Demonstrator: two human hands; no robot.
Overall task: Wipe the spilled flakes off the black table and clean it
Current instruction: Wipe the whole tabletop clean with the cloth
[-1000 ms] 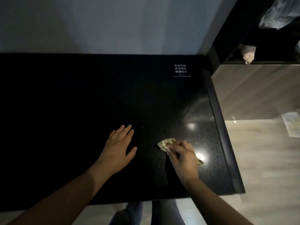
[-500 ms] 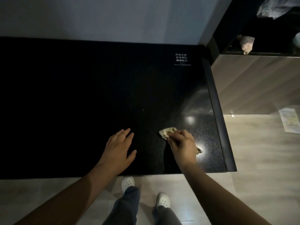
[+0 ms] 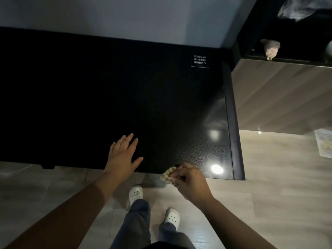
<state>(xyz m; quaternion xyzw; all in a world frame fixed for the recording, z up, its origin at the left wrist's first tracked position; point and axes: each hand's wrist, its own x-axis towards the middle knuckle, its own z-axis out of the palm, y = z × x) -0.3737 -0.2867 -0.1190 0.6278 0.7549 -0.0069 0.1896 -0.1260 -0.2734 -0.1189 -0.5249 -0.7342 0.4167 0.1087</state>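
The black table (image 3: 107, 97) fills the upper left, glossy and speckled, with bright light reflections near its right front corner. My left hand (image 3: 124, 155) lies flat on the table near the front edge, fingers spread. My right hand (image 3: 190, 182) grips a small crumpled beige cloth (image 3: 168, 175) right at the table's front edge, with the hand itself mostly over the floor. One tiny pale speck (image 3: 153, 109) shows on the dark top; no other flakes are visible.
A white label with printed characters (image 3: 200, 60) sits at the table's back right. A wooden cabinet (image 3: 280, 94) stands to the right, with bags on its dark shelf. A paper sheet (image 3: 324, 144) lies on the wood floor. My white shoes (image 3: 136, 194) are below the edge.
My right hand has dragged the cloth toward me, from the table's surface to its front edge. My left hand stays flat on the table. The view has tilted down, showing more floor.
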